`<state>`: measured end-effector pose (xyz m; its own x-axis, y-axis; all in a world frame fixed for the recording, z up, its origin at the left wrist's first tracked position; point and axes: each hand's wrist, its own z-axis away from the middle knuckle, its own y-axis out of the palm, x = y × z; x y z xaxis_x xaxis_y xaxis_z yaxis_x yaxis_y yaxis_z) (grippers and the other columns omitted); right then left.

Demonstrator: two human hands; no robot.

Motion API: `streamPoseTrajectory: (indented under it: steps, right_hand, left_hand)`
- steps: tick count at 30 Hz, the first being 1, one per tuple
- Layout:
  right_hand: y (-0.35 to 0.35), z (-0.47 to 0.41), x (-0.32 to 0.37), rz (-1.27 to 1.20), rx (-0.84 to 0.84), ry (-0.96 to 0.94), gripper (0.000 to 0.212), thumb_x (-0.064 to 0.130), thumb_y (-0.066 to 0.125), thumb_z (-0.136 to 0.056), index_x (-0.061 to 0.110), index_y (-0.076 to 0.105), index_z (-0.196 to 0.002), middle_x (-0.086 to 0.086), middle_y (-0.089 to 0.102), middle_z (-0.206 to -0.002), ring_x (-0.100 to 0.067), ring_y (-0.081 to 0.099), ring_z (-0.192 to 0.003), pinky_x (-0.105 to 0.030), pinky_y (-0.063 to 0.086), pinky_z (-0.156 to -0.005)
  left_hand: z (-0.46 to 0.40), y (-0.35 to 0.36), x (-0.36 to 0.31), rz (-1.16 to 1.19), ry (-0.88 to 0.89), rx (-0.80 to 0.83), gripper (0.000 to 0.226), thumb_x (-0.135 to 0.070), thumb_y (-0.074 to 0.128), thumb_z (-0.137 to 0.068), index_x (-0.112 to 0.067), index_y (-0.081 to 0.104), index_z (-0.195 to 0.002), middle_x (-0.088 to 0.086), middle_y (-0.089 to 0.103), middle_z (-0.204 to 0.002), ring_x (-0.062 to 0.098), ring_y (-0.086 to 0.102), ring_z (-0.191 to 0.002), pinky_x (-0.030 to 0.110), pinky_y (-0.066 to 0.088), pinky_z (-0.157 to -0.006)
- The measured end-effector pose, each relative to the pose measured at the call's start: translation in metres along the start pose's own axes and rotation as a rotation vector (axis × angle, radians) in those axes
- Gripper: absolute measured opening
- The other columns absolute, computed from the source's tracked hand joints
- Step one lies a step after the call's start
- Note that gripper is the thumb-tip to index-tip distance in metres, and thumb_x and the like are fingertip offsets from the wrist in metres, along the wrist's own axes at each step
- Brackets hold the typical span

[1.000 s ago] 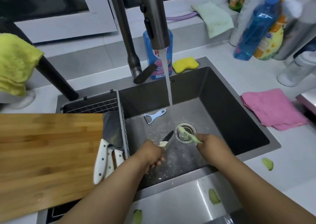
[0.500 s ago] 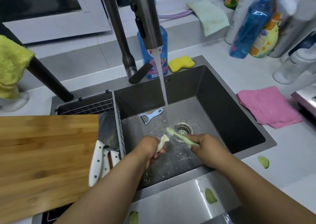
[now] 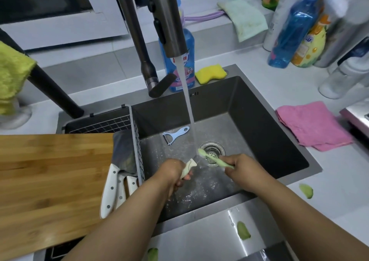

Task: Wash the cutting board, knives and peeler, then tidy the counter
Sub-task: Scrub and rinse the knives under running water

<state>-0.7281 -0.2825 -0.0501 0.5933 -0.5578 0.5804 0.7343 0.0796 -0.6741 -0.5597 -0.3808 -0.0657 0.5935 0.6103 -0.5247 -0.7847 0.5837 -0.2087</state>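
While our left hand (image 3: 175,171) grips the wet, slippery knife (image 3: 188,168) by its handle at frame centre, our right hand (image 3: 242,171) grips the brush (image 3: 213,158)

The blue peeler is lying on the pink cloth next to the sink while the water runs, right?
Not quite. The head view shows the blue peeler lying inside the sink, on its floor left of the running water. The pink cloth holds nothing.

Your open room lay in the sink (image 3: 259,121) toward two o'clock. At twelve, the faucet (image 3: 167,19) and its stream barred the way; at nine, the wire rack (image 3: 137,141) and cutting board (image 3: 50,177) walled it off.
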Motion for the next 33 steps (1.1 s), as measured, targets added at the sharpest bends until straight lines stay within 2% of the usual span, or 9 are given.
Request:
streamPoseTrajectory:
  steps: [2,7,11,15,17,20,22,25,33]
  right_hand:
    - [0.001,0.004,0.004,-0.020,0.052,-0.034,0.034,0.020,0.060,-0.091,0.034,0.064,-0.122,0.016,0.064,-0.076,0.004,0.046,-0.046,-0.005,0.033,-0.044]
    - [-0.001,-0.003,0.000,0.068,-0.028,0.026,0.038,0.019,0.055,-0.091,0.036,0.062,-0.124,-0.002,0.070,-0.096,-0.012,0.055,-0.065,-0.018,0.037,-0.056]
    - [0.001,0.002,0.004,0.025,0.044,-0.041,0.038,0.021,0.059,-0.091,0.033,0.060,-0.127,0.010,0.062,-0.083,0.003,0.043,-0.047,-0.006,0.033,-0.043]
    - [-0.002,-0.006,-0.003,0.081,-0.033,0.020,0.038,0.021,0.054,-0.092,0.034,0.059,-0.127,-0.002,0.069,-0.102,-0.015,0.061,-0.077,-0.018,0.038,-0.059]
    - [-0.005,-0.009,-0.006,0.128,-0.073,0.055,0.039,0.023,0.052,-0.093,0.033,0.057,-0.130,-0.006,0.067,-0.113,-0.024,0.062,-0.098,-0.019,0.035,-0.070]
    - [-0.004,-0.008,-0.003,0.086,-0.087,0.016,0.038,0.025,0.054,-0.092,0.034,0.058,-0.129,-0.003,0.069,-0.112,-0.019,0.063,-0.090,-0.019,0.037,-0.069]
    - [0.002,-0.002,0.004,0.027,-0.031,-0.034,0.036,0.024,0.057,-0.091,0.035,0.060,-0.125,0.000,0.070,-0.110,-0.015,0.063,-0.084,-0.021,0.044,-0.071]
    - [0.009,0.002,0.009,0.056,-0.031,-0.058,0.034,0.023,0.056,-0.092,0.032,0.062,-0.123,-0.003,0.069,-0.114,-0.024,0.064,-0.101,-0.029,0.050,-0.085]
    - [0.006,-0.012,0.005,0.135,-0.135,0.042,0.037,0.023,0.051,-0.092,0.031,0.059,-0.127,-0.008,0.067,-0.114,-0.029,0.062,-0.101,-0.028,0.046,-0.080]
  left_hand:
    - [0.000,-0.001,-0.002,0.006,-0.003,-0.007,0.037,-0.015,0.032,-0.098,-0.008,0.059,-0.075,0.001,0.051,-0.055,0.008,0.023,-0.027,0.009,0.013,-0.036]
    - [0.000,0.002,-0.003,0.005,-0.006,0.003,0.037,-0.017,0.032,-0.098,-0.007,0.060,-0.077,0.001,0.051,-0.055,0.008,0.023,-0.028,0.010,0.013,-0.037]
    - [0.000,0.001,-0.003,0.023,0.001,-0.008,0.038,-0.016,0.032,-0.097,-0.007,0.060,-0.074,-0.001,0.050,-0.052,0.008,0.023,-0.030,0.011,0.013,-0.036]
    - [0.001,0.001,-0.003,-0.038,0.079,-0.017,0.032,-0.017,0.039,-0.096,-0.007,0.062,-0.076,0.004,0.058,-0.056,0.010,0.033,-0.033,0.013,0.020,-0.037]
    - [-0.004,-0.002,-0.001,-0.300,0.232,-0.135,0.019,-0.021,0.050,-0.091,-0.012,0.061,-0.078,0.013,0.068,-0.079,0.019,0.055,-0.053,0.019,0.037,-0.047]
    - [-0.003,-0.004,0.003,-0.715,0.449,-0.339,0.012,-0.033,0.065,-0.083,-0.023,0.057,-0.085,0.005,0.065,-0.098,0.025,0.063,-0.088,0.029,0.048,-0.071]
    - [0.001,-0.005,0.003,-0.720,0.519,-0.397,0.016,-0.034,0.067,-0.083,-0.027,0.060,-0.095,-0.001,0.059,-0.108,0.022,0.060,-0.095,0.029,0.048,-0.077]
    - [0.007,-0.008,0.002,-0.698,0.572,-0.448,0.025,-0.033,0.067,-0.085,-0.026,0.062,-0.109,-0.003,0.053,-0.116,0.020,0.058,-0.100,0.027,0.047,-0.080]
    - [0.019,-0.034,0.012,-0.702,0.617,-0.578,0.025,-0.030,0.066,-0.086,-0.025,0.062,-0.110,0.000,0.054,-0.110,0.022,0.057,-0.101,0.025,0.038,-0.072]
